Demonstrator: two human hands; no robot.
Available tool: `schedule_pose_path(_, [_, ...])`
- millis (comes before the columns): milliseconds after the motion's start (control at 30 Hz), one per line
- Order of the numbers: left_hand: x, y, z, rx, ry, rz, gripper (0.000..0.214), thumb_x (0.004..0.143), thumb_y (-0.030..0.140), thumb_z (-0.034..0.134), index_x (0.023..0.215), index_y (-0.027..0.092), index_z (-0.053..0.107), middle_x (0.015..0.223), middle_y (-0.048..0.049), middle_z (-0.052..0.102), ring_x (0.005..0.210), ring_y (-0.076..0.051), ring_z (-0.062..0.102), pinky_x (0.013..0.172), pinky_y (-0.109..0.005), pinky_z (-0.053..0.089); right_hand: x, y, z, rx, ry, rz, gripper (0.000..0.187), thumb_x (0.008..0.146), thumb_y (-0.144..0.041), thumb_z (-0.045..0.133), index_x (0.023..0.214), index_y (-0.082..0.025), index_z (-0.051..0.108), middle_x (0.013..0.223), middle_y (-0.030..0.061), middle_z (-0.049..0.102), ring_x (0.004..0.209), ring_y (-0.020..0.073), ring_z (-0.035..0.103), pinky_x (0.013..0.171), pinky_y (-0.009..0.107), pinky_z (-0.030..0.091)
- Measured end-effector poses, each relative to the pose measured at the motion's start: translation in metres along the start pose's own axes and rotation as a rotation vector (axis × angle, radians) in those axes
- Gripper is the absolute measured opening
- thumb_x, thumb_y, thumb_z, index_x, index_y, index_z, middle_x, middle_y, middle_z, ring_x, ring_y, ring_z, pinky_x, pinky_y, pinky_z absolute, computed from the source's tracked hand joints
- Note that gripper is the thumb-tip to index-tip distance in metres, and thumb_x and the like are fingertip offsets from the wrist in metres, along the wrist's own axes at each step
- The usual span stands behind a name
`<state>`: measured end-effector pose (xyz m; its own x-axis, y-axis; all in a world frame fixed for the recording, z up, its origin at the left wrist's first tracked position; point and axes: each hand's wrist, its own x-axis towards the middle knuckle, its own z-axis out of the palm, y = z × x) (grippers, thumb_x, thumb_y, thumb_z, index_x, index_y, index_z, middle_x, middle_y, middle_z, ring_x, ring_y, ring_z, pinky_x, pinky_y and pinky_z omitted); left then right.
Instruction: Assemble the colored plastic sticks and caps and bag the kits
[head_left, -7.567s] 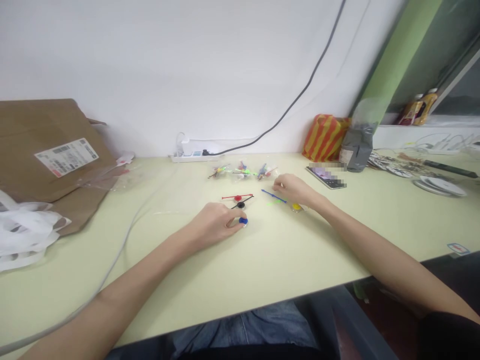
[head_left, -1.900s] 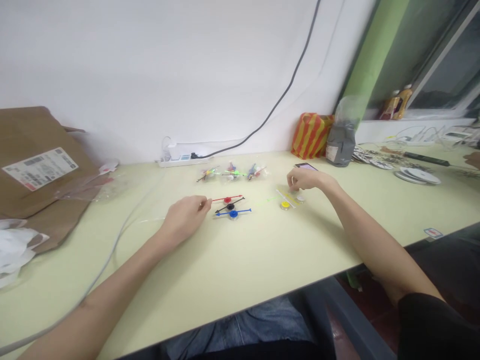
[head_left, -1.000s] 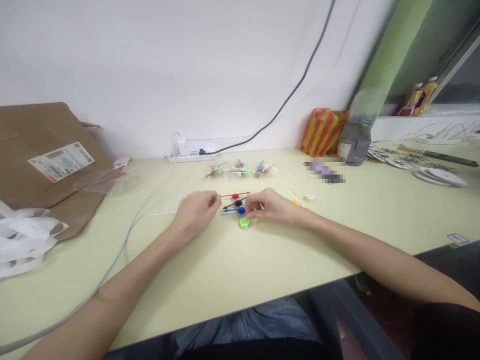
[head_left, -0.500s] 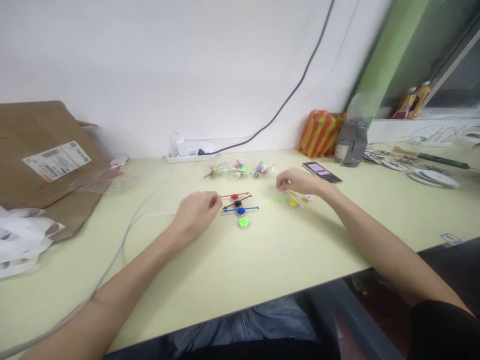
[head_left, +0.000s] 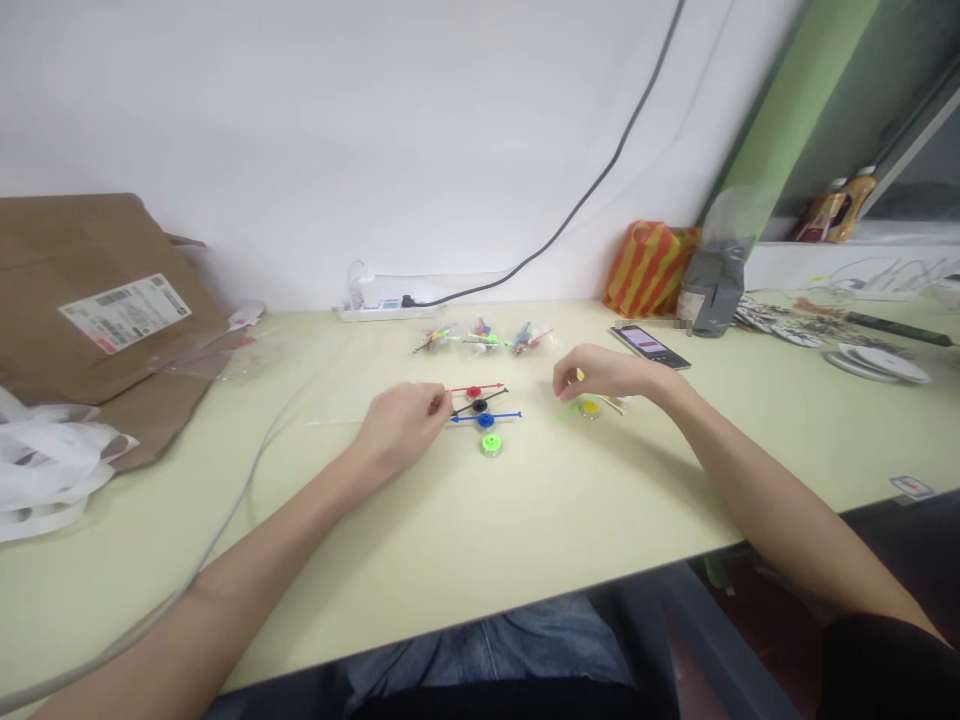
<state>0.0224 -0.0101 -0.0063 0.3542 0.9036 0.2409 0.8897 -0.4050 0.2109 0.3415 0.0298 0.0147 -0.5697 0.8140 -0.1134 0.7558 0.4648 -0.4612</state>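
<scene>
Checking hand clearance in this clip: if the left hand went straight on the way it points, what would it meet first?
Probably the red spinner, its arrow's end close by the left hand; the black spinner is almost as near, and depth is unclear.

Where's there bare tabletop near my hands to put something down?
The widest bare patch runs from the green base to the front edge of the table, between your forearms. Another lies between your right forearm, the phone and the white discs. It's crowded between your left hand and right hand, where coloured arrows lie.
</scene>
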Motion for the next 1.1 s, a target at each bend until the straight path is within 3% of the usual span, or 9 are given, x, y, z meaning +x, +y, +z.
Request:
schedule_pose_path(67, [0.0, 0.0, 0.0, 0.0, -0.006, 0.003, 0.039, 0.095, 0.038, 0.035, 0.061, 0.021, 0.044, 0.057, -0.0018, 0.052, 0.052, -0.017, 0.04, 0.056, -0.032, 0.02, -0.001, 0.002, 0.0, 0.018, -0.058, 0.024, 0.008, 0.074, -0.024, 0.067, 0.079, -0.018, 0.07, 0.077, 0.0034, 0.071, 0.07, 0.0175, 0.062, 0.063, 0.026, 0.042])
schedule_pose_path(267, [-0.001, 0.001, -0.001, 0.018, -0.015, 0.002, 0.04, 0.097, 0.039, 0.036, 0.062, 0.021, 0.046, 0.059, -0.0027, 0.055, 0.054, -0.018, 0.045, 0.056, -0.032, 0.022, 0.001, 0.002, 0.004, 0.011, 0.013, 0.05, 0.007, 0.074, -0.023, 0.065, 0.077, -0.018, 0.07, 0.075, 0.0025, 0.07, 0.066, 0.0163, 0.059, 0.059, 0.026, 0.04])
schedule_pose_path(467, [0.0, 0.001, 0.001, 0.029, -0.018, 0.01, 0.042, 0.098, 0.04, 0.036, 0.063, 0.022, 0.05, 0.06, -0.0032, 0.057, 0.056, -0.019, 0.048, 0.056, -0.032, 0.023, -0.003, 0.011, -0.004, 0.027, -0.084, 0.076, 0.007, 0.072, -0.023, 0.07, 0.073, -0.018, 0.065, 0.071, 0.002, 0.068, 0.065, 0.0161, 0.059, 0.057, 0.026, 0.038])
schedule_pose_path(633, [0.0, 0.001, 0.0, 0.027, -0.028, 0.005, 0.042, 0.098, 0.04, 0.035, 0.062, 0.021, 0.048, 0.06, -0.0034, 0.057, 0.055, -0.019, 0.047, 0.057, -0.032, 0.022, 0.007, 0.015, 0.008, -0.083, 0.063, 0.082, 0.003, 0.079, -0.019, 0.061, 0.076, -0.019, 0.063, 0.073, 0.0006, 0.066, 0.064, 0.014, 0.054, 0.058, 0.026, 0.036])
schedule_pose_path(833, [0.0, 0.0, 0.001, 0.007, -0.025, 0.03, 0.043, 0.099, 0.042, 0.035, 0.064, 0.021, 0.048, 0.061, -0.0033, 0.056, 0.055, -0.018, 0.047, 0.057, -0.032, 0.023, 0.015, 0.004, 0.018, -0.183, 0.207, 0.077, 0.009, 0.085, -0.016, 0.057, 0.077, -0.018, 0.061, 0.078, 0.003, 0.066, 0.072, 0.0157, 0.055, 0.063, 0.026, 0.034])
schedule_pose_path(900, [-0.002, 0.002, 0.0, -0.013, -0.041, 0.066, 0.041, 0.101, 0.042, 0.033, 0.071, 0.022, 0.052, 0.062, -0.0025, 0.056, 0.056, -0.019, 0.048, 0.058, -0.031, 0.025, 0.014, -0.003, 0.017, -0.175, 0.308, 0.022, 0.011, 0.088, -0.017, 0.055, 0.078, -0.018, 0.06, 0.083, 0.0048, 0.067, 0.078, 0.017, 0.057, 0.067, 0.026, 0.035])
schedule_pose_path(1000, [-0.006, 0.01, -0.002, -0.101, -0.101, 0.153, 0.032, 0.102, 0.043, 0.032, 0.103, 0.023, 0.057, 0.064, 0.0002, 0.057, 0.06, -0.02, 0.053, 0.061, -0.03, 0.03, 0.009, -0.017, 0.016, -0.066, 0.473, -0.129, 0.011, 0.092, -0.021, 0.053, 0.083, -0.019, 0.06, 0.096, 0.0074, 0.069, 0.089, 0.0191, 0.059, 0.075, 0.028, 0.039])
schedule_pose_path(1100, [-0.01, 0.02, -0.004, -0.21, -0.153, 0.24, 0.037, 0.103, 0.046, 0.034, 0.13, 0.024, 0.046, 0.07, 0.0016, 0.061, 0.066, -0.021, 0.058, 0.065, -0.029, 0.035, 0.005, -0.039, 0.024, 0.078, 0.473, -0.23, 0.01, 0.093, -0.022, 0.052, 0.087, -0.019, 0.06, 0.095, 0.006, 0.069, 0.089, 0.0189, 0.06, 0.078, 0.029, 0.041])
